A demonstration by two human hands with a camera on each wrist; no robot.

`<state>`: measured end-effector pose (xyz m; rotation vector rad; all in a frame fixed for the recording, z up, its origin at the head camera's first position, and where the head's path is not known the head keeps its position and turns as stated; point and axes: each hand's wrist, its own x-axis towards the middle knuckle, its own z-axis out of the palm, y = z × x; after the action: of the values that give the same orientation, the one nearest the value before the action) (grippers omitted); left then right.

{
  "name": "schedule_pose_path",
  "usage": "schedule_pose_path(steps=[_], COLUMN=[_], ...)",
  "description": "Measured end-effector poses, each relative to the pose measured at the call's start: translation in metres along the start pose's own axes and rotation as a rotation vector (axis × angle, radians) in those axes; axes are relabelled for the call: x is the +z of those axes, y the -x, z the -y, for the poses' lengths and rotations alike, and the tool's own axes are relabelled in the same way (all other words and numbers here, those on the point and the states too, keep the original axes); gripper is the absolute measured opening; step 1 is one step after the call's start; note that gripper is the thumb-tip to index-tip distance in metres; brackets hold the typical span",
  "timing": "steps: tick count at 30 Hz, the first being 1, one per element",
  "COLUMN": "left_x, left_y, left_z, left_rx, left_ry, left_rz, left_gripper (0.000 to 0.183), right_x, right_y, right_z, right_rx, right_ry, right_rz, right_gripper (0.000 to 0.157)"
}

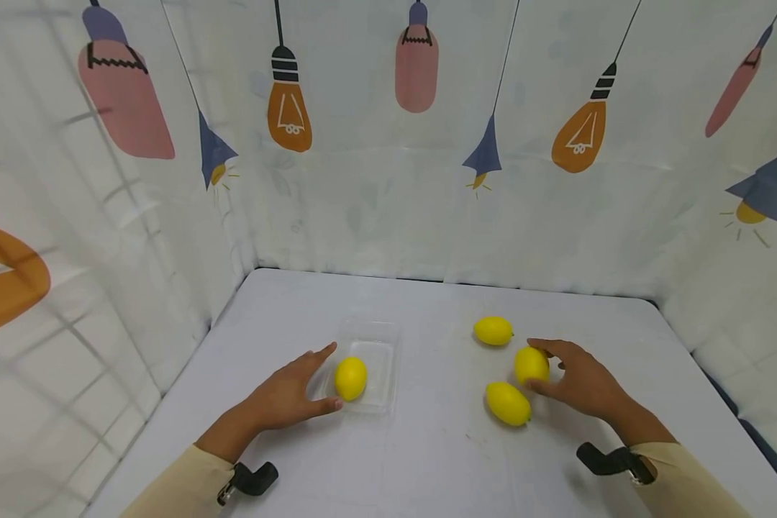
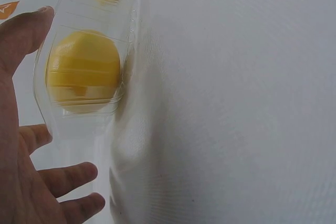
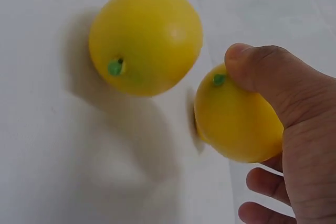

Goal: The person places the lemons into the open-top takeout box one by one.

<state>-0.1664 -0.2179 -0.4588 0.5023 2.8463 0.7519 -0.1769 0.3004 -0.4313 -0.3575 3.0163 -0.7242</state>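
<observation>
A yellow lemon [image 1: 351, 378] lies in a clear plastic tray [image 1: 382, 370], left of the table's middle. My left hand [image 1: 290, 392] is spread at the tray's left side, thumb and fingertips right at its rim [image 2: 38, 85]. Over to the right, my right hand [image 1: 583, 380] holds another lemon [image 1: 529, 365] between thumb and fingers, the thumb pressing near its green stem end in the right wrist view. Two more lemons flank the held one: one [image 1: 493, 330] farther back, the other [image 1: 508, 403] closer to me.
A white cloth covers the table [image 1: 440, 460]. Behind it hangs a pale curtain [image 1: 375, 216] printed with lamps and bulbs, which also runs along both sides. A black strap piece [image 1: 255, 479] juts from the left wrist, and a similar one [image 1: 605, 460] from the right.
</observation>
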Motion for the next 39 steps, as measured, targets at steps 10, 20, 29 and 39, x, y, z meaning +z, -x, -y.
schedule_pose_path(steps=[10,20,29,39], left_x=[0.0,0.002,0.001,0.002], left_y=[0.001,0.0,0.001,0.001], left_z=[-0.001,0.001,0.0,0.0], left_rx=[-0.004,0.001,0.0,0.0], left_ry=[0.004,0.004,0.004,0.002], left_rz=[0.006,-0.002,-0.005,-0.01], left_gripper=[0.102,0.103,0.104,0.103], right_x=[0.004,0.014,0.025,0.035], right_y=[-0.006,-0.015,-0.023,-0.031], right_z=[0.025,0.05,0.068,0.087], right_rx=[-0.014,-0.007,-0.032,-0.1], right_ry=[-0.009,-0.03,-0.049,-0.057], right_rz=[-0.013,0.0,-0.009,-0.03], right_gripper=[0.087,0.085,0.081,0.079])
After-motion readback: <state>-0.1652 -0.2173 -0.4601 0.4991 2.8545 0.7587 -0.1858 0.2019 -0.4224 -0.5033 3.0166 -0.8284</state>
